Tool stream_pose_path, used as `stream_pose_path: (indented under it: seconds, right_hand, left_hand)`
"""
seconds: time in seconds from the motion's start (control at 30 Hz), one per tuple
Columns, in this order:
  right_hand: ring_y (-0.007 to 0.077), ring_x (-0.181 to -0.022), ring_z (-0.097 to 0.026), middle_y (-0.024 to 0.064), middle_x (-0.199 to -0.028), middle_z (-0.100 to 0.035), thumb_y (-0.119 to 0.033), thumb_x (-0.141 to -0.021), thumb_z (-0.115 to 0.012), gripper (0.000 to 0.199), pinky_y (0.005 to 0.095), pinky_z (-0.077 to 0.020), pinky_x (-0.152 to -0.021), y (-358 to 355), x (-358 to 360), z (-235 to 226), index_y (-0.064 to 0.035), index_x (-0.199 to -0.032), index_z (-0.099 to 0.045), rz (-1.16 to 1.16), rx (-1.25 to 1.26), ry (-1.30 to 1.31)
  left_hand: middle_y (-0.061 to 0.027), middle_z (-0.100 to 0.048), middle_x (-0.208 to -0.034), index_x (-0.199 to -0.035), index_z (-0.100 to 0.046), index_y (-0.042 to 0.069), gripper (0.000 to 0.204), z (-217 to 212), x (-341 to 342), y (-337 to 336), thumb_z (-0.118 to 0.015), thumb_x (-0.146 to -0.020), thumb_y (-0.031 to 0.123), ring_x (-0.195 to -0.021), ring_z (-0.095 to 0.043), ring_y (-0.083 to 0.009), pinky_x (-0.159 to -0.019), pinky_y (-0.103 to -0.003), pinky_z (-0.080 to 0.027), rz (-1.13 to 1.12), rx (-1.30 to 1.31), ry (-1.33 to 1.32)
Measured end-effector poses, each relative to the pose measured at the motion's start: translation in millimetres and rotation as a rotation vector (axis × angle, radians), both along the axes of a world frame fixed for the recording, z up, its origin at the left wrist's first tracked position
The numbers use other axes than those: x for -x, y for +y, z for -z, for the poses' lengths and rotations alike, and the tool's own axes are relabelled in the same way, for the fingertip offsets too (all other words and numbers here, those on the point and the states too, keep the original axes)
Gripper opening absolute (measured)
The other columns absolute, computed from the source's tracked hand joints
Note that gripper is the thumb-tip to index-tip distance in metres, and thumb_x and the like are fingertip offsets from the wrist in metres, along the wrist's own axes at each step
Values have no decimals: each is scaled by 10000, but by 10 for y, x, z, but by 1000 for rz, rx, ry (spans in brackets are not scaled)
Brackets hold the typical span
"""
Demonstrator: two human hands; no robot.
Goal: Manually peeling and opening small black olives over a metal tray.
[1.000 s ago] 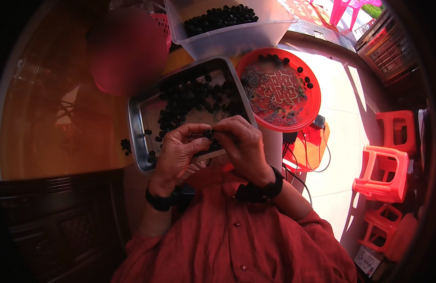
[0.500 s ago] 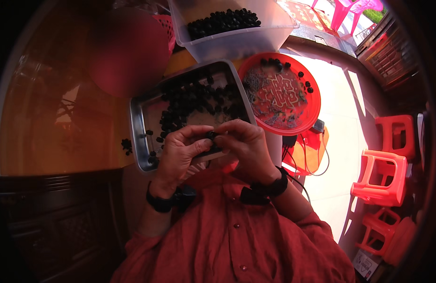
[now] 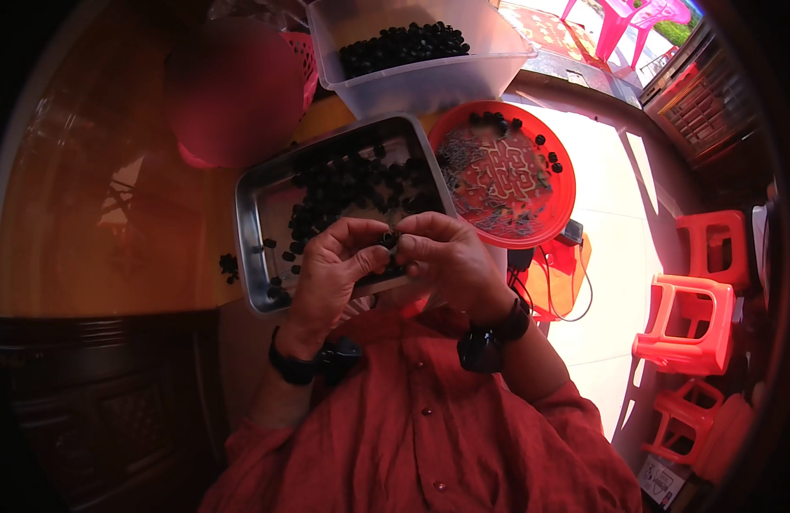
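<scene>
Just over the near edge of the metal tray (image 3: 248, 248), my left hand (image 3: 328, 278) and my right hand (image 3: 459, 269) meet fingertip to fingertip. Between them they pinch a small dark piece (image 3: 390, 240), mostly covered by the fingers; its exact kind cannot be made out. Many small black rounded pieces (image 3: 326, 184) lie loose in the tray beyond my hands. To the right, a round red tray (image 3: 561, 201) bears a heap of thin greyish bits (image 3: 463, 162) and several black pieces along its far and right edge.
A translucent plastic bin (image 3: 429, 88) with a pile of black pieces stands behind the trays. A black cluster (image 3: 229, 268) lies on the brown table (image 3: 96, 222). Far left of the bin is a pink perforated basket (image 3: 308, 64). Red stools (image 3: 690, 329) and a cable (image 3: 590, 291) are at the right.
My right hand has turned a little, its thumb now pressing closer to the small piece. The fingertips stay together at nearly the same place over the tray.
</scene>
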State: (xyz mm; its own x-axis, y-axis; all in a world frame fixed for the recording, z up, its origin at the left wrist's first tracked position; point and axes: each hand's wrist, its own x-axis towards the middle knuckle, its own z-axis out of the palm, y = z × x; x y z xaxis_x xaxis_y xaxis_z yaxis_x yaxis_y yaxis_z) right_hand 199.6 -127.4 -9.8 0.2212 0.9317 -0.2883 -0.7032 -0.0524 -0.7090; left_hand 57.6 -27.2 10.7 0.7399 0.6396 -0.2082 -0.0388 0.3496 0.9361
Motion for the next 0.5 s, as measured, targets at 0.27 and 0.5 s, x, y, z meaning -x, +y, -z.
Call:
stream_pose_path:
  seconds: [0.27,0.5]
  right_hand:
    - [100,-725,-616,29,-837,-631,-136,-862,-627,157,200,-456,-577,3,-33,-37,-41,-978,-579,-61,11,59]
    - [97,-729,-614,18,-830,-628,-167,-850,-649,146,202,-438,-560,-32,-47,-50,-68,-925,-573,-77,31,114]
  left_hand:
    - [-37,-637,-860,-1034,-590,1,197,34,14,62,-618,-839,15,-762,-590,-57,-627,-182,-497,53,-80,13]
    - [-32,-637,-875,-1031,-596,3,204,-15,-5,32,-621,-829,-8,-781,-584,-63,-706,-200,-491,57,-67,7]
